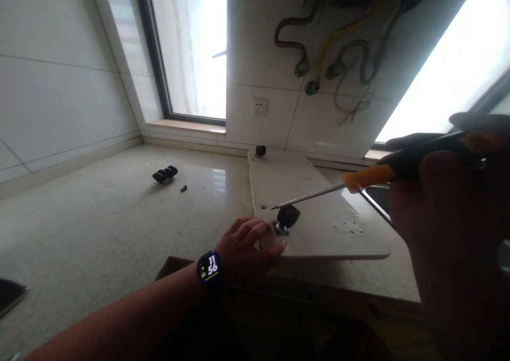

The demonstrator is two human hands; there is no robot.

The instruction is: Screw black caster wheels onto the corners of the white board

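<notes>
My right hand is wrapped around the handle of a screwdriver, black and orange with a long metal shaft. Its tip points left, just above a black caster wheel near the front left corner of a white board. Whether the tip touches anything I cannot tell. Fingers and thumb of my left hand close around the caster's metal plate at the board's edge. On that wrist is a smartwatch. A second black caster stands at the board's far left corner.
Left of the board, a black twin-wheel caster and a small pile of screws lie on the speckled countertop. Behind are a wall socket, pipes with valves and windows. A sink edge shows at right.
</notes>
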